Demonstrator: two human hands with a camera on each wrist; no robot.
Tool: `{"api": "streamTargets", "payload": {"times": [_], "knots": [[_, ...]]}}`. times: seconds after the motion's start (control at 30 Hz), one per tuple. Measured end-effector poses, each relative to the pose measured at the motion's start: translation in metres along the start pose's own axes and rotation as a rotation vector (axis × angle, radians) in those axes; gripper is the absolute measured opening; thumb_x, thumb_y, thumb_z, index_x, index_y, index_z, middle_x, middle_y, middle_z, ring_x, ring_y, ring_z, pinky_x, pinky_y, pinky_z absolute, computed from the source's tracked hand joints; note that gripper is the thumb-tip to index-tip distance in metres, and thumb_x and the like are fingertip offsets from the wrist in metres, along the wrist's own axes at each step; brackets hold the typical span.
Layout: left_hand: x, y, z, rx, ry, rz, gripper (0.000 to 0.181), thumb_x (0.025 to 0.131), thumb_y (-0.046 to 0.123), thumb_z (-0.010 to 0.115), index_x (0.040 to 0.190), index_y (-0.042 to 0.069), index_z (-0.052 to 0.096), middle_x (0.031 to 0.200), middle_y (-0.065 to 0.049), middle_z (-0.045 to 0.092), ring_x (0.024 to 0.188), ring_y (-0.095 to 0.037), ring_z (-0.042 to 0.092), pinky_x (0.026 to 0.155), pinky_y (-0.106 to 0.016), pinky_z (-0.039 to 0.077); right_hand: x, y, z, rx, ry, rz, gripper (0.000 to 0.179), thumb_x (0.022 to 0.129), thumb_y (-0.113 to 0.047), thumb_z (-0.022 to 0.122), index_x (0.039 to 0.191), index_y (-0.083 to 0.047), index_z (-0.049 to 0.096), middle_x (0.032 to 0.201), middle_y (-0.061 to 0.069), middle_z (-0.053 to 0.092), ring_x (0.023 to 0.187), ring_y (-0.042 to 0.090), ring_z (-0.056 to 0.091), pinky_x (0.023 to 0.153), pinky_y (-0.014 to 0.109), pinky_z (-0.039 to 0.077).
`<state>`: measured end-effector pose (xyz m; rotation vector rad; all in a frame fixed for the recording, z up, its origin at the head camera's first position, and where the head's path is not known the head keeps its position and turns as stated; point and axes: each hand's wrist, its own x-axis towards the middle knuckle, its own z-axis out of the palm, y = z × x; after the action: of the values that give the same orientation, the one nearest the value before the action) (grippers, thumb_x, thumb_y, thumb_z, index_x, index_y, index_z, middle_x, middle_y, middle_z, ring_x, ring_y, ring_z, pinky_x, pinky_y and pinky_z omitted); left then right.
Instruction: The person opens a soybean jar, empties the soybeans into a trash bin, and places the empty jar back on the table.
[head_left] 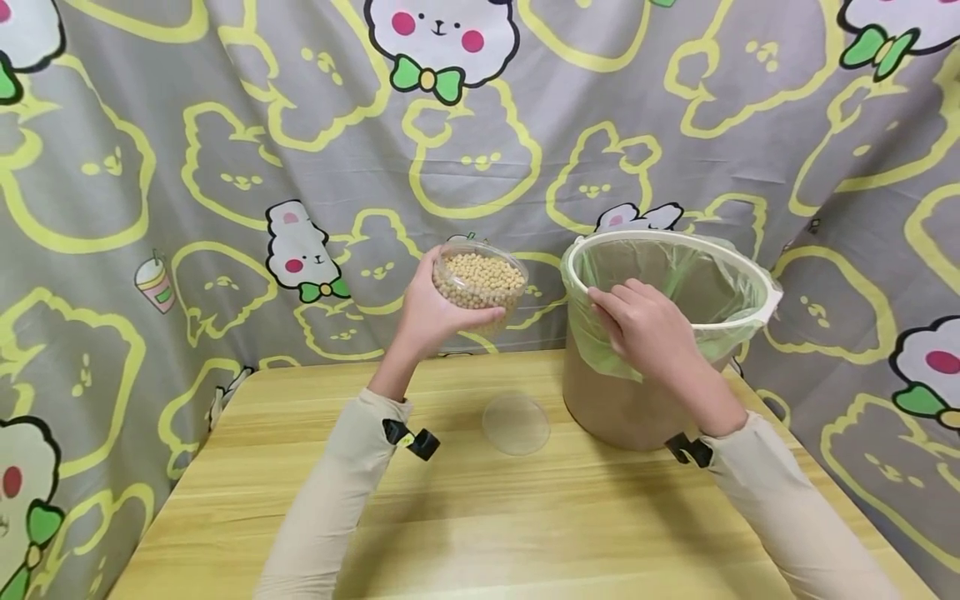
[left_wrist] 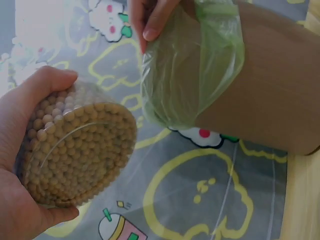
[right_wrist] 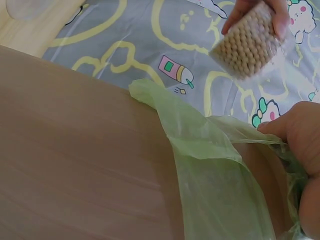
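My left hand (head_left: 432,310) holds a clear round plastic jar (head_left: 480,293) up over the table, fingers and thumb around its side. Pale round soybeans (head_left: 483,271) fill most of the jar, and its top is uncovered. Through the jar's base, beans (left_wrist: 82,155) show in the left wrist view. Right of the jar stands a brown trash bin (head_left: 626,408) with a green plastic liner (head_left: 592,333) folded over its edge and a white ring (head_left: 765,304) around the mouth. My right hand (head_left: 651,327) grips the near left of that rim, thumb against the liner.
A clear round lid (head_left: 516,423) lies flat on the wooden table (head_left: 465,517), between the forearms and left of the bin. Behind the table hangs a grey curtain (head_left: 360,183) with yellow bear outlines, close to the bin's back.
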<state>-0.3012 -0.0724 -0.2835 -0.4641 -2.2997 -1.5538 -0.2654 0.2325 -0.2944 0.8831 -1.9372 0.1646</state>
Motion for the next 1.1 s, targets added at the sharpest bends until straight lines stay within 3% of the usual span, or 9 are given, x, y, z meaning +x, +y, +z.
{"api": "streamTargets", "payload": {"times": [0.17, 0.6, 1.1], "knots": [[0.015, 0.013, 0.007, 0.033, 0.025, -0.019, 0.117, 0.057, 0.040, 0.100, 0.154, 0.024, 0.036, 0.144, -0.009, 0.052, 0.128, -0.026, 0.055, 0.101, -0.045, 0.054, 0.000, 0.000, 0.000, 0.000, -0.003, 0.007, 0.018, 0.089, -0.001, 0.071, 0.107, 0.005, 0.074, 0.075, 0.013, 0.064, 0.066, 0.031, 0.052, 0.062, 0.040, 0.046], [0.044, 0.031, 0.029, 0.163, 0.062, 0.042, 0.124, 0.051, 0.046, 0.100, 0.155, 0.019, 0.036, 0.145, -0.006, 0.053, 0.131, -0.025, 0.053, 0.105, -0.042, 0.051, 0.001, 0.000, -0.001, 0.002, -0.026, 0.012, 0.017, 0.090, -0.002, 0.071, 0.106, 0.004, 0.074, 0.073, 0.012, 0.062, 0.066, 0.030, 0.050, 0.061, 0.039, 0.045], [0.062, 0.046, 0.061, 0.321, 0.013, 0.113, 0.124, 0.052, 0.048, 0.098, 0.155, 0.013, 0.037, 0.147, -0.007, 0.052, 0.135, -0.025, 0.050, 0.109, -0.042, 0.048, 0.001, -0.001, 0.000, -0.002, -0.020, 0.011, 0.018, 0.090, -0.001, 0.072, 0.107, 0.005, 0.074, 0.075, 0.013, 0.064, 0.067, 0.030, 0.052, 0.060, 0.038, 0.045]]}}
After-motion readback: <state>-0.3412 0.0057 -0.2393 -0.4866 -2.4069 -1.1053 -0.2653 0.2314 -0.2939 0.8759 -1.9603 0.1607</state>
